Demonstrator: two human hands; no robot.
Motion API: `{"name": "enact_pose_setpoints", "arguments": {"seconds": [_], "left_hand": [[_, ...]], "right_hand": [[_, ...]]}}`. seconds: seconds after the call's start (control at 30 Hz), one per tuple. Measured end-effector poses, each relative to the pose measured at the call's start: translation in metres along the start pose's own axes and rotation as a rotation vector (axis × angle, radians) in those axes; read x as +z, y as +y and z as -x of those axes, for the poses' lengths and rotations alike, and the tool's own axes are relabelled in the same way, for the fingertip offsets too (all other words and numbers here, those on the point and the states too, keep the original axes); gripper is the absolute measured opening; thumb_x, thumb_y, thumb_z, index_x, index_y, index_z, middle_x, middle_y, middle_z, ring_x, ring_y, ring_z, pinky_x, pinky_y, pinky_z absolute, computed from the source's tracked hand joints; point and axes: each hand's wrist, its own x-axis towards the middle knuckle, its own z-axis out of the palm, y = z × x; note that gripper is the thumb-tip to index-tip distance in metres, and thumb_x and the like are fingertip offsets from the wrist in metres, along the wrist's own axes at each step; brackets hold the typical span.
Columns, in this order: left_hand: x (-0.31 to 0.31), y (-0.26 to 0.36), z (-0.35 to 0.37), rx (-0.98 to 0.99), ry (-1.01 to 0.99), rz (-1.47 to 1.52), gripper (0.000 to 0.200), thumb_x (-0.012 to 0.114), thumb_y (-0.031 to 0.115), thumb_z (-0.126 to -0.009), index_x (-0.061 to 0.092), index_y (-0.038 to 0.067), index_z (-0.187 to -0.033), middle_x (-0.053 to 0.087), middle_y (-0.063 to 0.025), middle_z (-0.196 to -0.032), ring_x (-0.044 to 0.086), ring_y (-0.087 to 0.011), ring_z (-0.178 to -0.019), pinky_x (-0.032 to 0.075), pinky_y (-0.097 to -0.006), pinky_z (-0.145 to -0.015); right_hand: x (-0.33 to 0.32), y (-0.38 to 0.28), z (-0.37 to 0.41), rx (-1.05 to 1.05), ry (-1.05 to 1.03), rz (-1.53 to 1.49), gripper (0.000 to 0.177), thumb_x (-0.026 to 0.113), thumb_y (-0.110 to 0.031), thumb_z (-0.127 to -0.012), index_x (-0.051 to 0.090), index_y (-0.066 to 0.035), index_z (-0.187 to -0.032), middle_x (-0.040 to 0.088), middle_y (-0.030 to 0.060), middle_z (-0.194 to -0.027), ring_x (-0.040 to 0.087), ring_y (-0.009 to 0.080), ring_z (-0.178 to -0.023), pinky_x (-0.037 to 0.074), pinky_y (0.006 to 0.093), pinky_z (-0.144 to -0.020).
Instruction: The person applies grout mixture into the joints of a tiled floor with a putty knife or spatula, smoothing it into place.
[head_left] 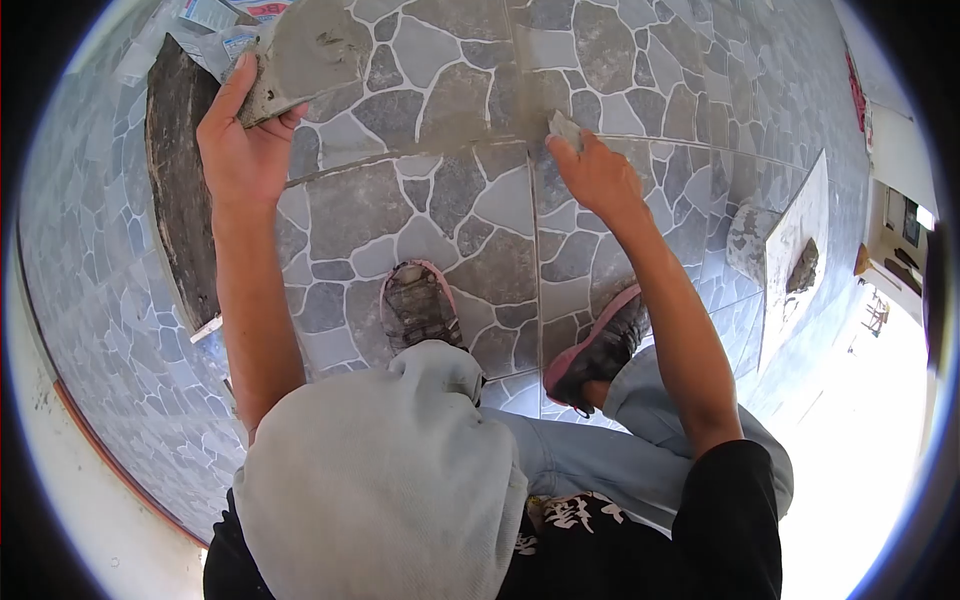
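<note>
Our left hand (pixel 245 150) is clenched around the near edge of a flat board (pixel 310 55) smeared with grey mortar, thumb on top, and holds it tilted above the floor at the far left. Our right hand (pixel 595 175) grips a small grey scraper (pixel 565 128) between fingertips and thumb. The scraper's tip rests on the grout line where two stone-pattern tiles meet, in the middle of the tiled floor (pixel 440 200). That line looks freshly filled, with a pale grey smear running far along it.

Nearer, our two worn shoes stand flat on the tiles, the left shoe (pixel 418 305) below the left forearm and the right shoe (pixel 600 350) under the right forearm. A bent knee in pale jeans (pixel 390 470) fills the near middle.

On the left a dark, bare curved strip (pixel 185 190) borders the tiles. On the right a loose tile (pixel 790 250) leans upright, carrying a mortar blob (pixel 803 268).
</note>
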Motion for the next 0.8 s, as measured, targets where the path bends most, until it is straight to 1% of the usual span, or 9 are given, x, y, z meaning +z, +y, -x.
{"name": "enact_pose_setpoints", "arguments": {"seconds": [0.17, 0.33, 0.4, 0.5, 0.53, 0.6, 0.63, 0.7, 0.8], "left_hand": [[0.011, -0.014, -0.002, -0.016, 0.044, -0.015, 0.024, 0.059, 0.019, -0.094, 0.063, 0.003, -0.111, 0.069, -0.0070, -0.104, 0.069, -0.0193, -0.089, 0.057, -0.0353, -0.071], [0.021, -0.018, -0.005, -0.006, 0.084, -0.031, 0.024, 0.060, 0.021, -0.093, 0.062, 0.004, -0.111, 0.069, -0.0067, -0.104, 0.069, -0.0184, -0.087, 0.057, -0.0342, -0.068], [0.010, -0.008, 0.002, -0.026, 0.084, -0.101, 0.026, 0.061, 0.022, -0.093, 0.062, 0.004, -0.111, 0.069, -0.0053, -0.103, 0.068, -0.0162, -0.085, 0.057, -0.0311, -0.066], [-0.005, -0.005, 0.012, -0.101, 0.072, -0.290, 0.028, 0.062, 0.025, -0.093, 0.062, 0.004, -0.112, 0.068, -0.0040, -0.100, 0.067, -0.0138, -0.082, 0.056, -0.0285, -0.065], [-0.008, -0.011, 0.015, -0.094, 0.089, -0.288, 0.028, 0.062, 0.025, -0.093, 0.062, 0.004, -0.112, 0.068, -0.0040, -0.100, 0.067, -0.0138, -0.082, 0.056, -0.0285, -0.065], [-0.004, -0.025, 0.016, -0.257, 0.076, -0.472, 0.032, 0.064, 0.028, -0.091, 0.062, 0.005, -0.113, 0.068, -0.0032, -0.096, 0.066, -0.0118, -0.080, 0.056, -0.0270, -0.065], [0.003, -0.032, 0.017, -0.263, 0.067, -0.468, 0.032, 0.064, 0.028, -0.091, 0.062, 0.005, -0.113, 0.068, -0.0032, -0.096, 0.066, -0.0118, -0.080, 0.056, -0.0270, -0.065], [0.020, -0.045, 0.020, -0.322, 0.043, -0.549, 0.034, 0.065, 0.029, -0.090, 0.061, 0.006, -0.113, 0.068, -0.0032, -0.095, 0.065, -0.0106, -0.080, 0.055, -0.0266, -0.064], [0.021, -0.053, 0.013, -0.247, -0.054, -0.589, 0.035, 0.065, 0.029, -0.089, 0.061, 0.005, -0.115, 0.068, -0.0032, -0.096, 0.066, -0.0109, -0.082, 0.056, -0.0280, -0.065]], "right_hand": [[0.041, -0.098, 0.035, -0.195, -0.108, -0.066, 0.088, 0.043, -0.063, -0.089, 0.044, 0.011, -0.135, 0.065, 0.0339, -0.099, 0.066, 0.0447, -0.096, 0.052, 0.0499, -0.083], [0.034, -0.132, 0.015, -0.439, -0.267, -0.224, 0.067, 0.048, -0.053, -0.090, 0.056, 0.003, -0.125, 0.068, 0.0257, -0.097, 0.070, 0.0339, -0.084, 0.054, 0.0438, -0.074], [-0.007, -0.084, 0.002, -0.377, -0.619, -0.748, 0.053, 0.048, -0.047, -0.092, 0.060, -0.002, -0.116, 0.068, 0.0179, -0.096, 0.066, 0.0230, -0.074, 0.051, 0.0346, -0.067], [-0.033, -0.011, -0.002, -0.345, -0.576, -1.305, 0.053, 0.050, -0.045, -0.092, 0.058, -0.004, -0.126, 0.064, 0.0115, -0.092, 0.060, 0.0191, -0.075, 0.047, 0.0298, -0.068], [-0.040, -0.014, 0.004, -0.350, -0.593, -1.295, 0.053, 0.050, -0.045, -0.092, 0.058, -0.004, -0.126, 0.064, 0.0115, -0.092, 0.060, 0.0191, -0.075, 0.047, 0.0298, -0.068], [-0.070, -0.019, 0.022, -0.724, -0.120, -0.753, 0.053, 0.057, -0.034, -0.090, 0.053, -0.009, -0.136, 0.060, 0.0177, -0.106, 0.061, 0.0259, -0.084, 0.050, 0.0362, -0.077], [-0.077, -0.025, 0.031, -0.715, -0.115, -0.750, 0.053, 0.057, -0.034, -0.090, 0.053, -0.009, -0.136, 0.060, 0.0177, -0.106, 0.061, 0.0259, -0.084, 0.050, 0.0362, -0.077], [-0.078, -0.048, 0.045, -0.933, 0.164, -0.142, 0.060, 0.062, -0.028, -0.085, 0.049, -0.012, -0.141, 0.057, 0.0251, -0.112, 0.060, 0.0361, -0.094, 0.049, 0.0410, -0.084], [-0.066, -0.059, 0.047, -0.838, 0.021, 0.201, 0.060, 0.058, -0.037, -0.087, 0.046, -0.023, -0.144, 0.049, 0.0240, -0.113, 0.059, 0.0377, -0.092, 0.048, 0.0417, -0.083]]}}
